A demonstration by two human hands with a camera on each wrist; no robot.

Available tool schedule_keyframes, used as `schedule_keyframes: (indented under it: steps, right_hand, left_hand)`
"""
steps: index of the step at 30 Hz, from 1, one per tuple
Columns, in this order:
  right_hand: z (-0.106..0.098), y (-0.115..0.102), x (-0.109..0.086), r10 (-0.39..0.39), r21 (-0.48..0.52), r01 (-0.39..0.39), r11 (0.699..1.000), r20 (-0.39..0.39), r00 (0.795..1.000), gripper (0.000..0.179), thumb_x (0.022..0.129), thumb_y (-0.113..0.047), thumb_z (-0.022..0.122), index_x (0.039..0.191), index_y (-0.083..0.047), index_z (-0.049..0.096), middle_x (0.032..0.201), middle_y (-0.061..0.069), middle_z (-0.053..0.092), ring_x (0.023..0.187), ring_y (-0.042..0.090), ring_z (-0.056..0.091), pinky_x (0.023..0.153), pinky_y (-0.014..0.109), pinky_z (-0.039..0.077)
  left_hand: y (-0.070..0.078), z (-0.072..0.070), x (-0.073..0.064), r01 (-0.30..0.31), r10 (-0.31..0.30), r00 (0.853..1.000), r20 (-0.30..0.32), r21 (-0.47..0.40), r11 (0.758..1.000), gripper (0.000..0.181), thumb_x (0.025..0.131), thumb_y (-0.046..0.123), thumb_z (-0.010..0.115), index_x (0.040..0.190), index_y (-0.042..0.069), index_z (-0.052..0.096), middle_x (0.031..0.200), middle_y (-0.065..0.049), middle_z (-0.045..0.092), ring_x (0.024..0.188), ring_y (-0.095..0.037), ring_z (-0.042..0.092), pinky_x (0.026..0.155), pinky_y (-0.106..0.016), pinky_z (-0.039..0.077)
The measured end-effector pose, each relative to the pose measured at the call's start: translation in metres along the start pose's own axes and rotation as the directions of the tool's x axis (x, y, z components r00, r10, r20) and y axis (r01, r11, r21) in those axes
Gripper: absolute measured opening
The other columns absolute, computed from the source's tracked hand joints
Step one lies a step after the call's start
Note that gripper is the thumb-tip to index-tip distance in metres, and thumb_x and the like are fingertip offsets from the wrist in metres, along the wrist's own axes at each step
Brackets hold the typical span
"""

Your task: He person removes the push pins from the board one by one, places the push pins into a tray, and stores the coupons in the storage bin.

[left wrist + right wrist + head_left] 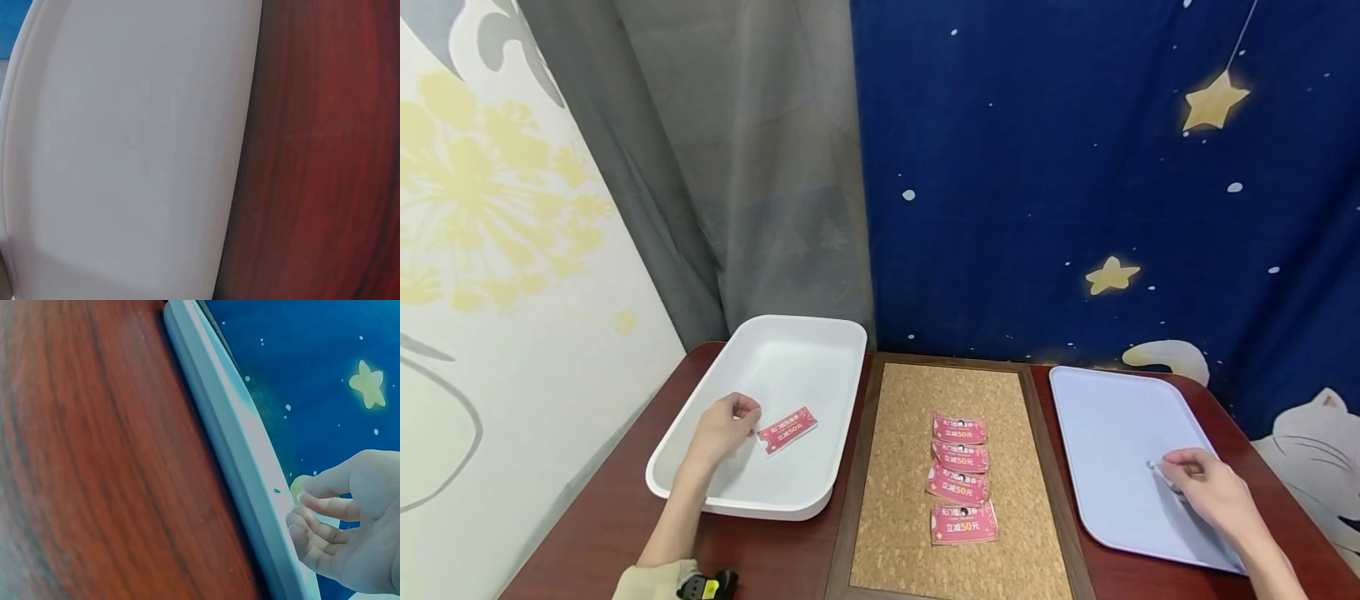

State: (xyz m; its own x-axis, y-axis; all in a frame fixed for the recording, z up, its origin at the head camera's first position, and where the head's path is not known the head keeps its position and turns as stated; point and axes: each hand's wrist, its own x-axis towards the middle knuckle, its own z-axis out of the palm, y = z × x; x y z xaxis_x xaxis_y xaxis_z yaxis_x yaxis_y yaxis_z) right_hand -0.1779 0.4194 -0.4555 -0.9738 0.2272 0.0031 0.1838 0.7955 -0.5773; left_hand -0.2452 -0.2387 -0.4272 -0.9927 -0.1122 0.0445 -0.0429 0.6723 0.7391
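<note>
On the cork board (pixel 917 500), four red coupons (pixel 961 477) lie in one column, with bare cork on both sides. The right hand (pixel 1210 492) pinches a thin pin (pixel 1161 473) over the pale blue tray (pixel 1112 433), near its right edge. The left hand (pixel 724 429) pinches a fifth coupon (pixel 787 430) inside the white bin (pixel 842 333), which holds nothing else. The left wrist view shows only bin wall and table (pixel 325 156), no hand.
</note>
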Motion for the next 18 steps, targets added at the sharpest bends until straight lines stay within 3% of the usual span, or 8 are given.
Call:
schedule_keyframes:
  steps: [13, 18]
  right_hand:
    - [-0.002, -0.014, -0.01, -0.061, 0.057, 0.064, 0.996, -0.06, 0.996, 0.04, 0.102, -0.026, 0.059, 0.118, 0.011, 0.059, 0.101, 0.02, 0.068, 0.071, -0.005, 0.056, 0.059, 0.022, 0.05]
    - [-0.002, -0.023, -0.013, -0.059, 0.072, 0.063, 0.995, -0.052, 0.997, 0.041, 0.102, -0.028, 0.058, 0.119, 0.009, 0.059, 0.102, 0.02, 0.068, 0.072, -0.001, 0.058, 0.06, 0.022, 0.052]
  left_hand:
    - [0.022, 0.007, -0.005, -0.086, 0.083, 0.995, -0.049, -0.062, 0.994, 0.018, 0.097, 0.009, 0.061, 0.108, -0.004, 0.065, 0.092, -0.013, 0.064, 0.075, -0.022, 0.063, 0.062, -0.026, 0.048]
    - [0.032, 0.012, -0.008, -0.112, 0.109, 0.993, -0.037, -0.087, 0.99, 0.017, 0.097, 0.01, 0.061, 0.108, -0.002, 0.066, 0.093, -0.012, 0.065, 0.077, -0.022, 0.062, 0.065, -0.027, 0.05]
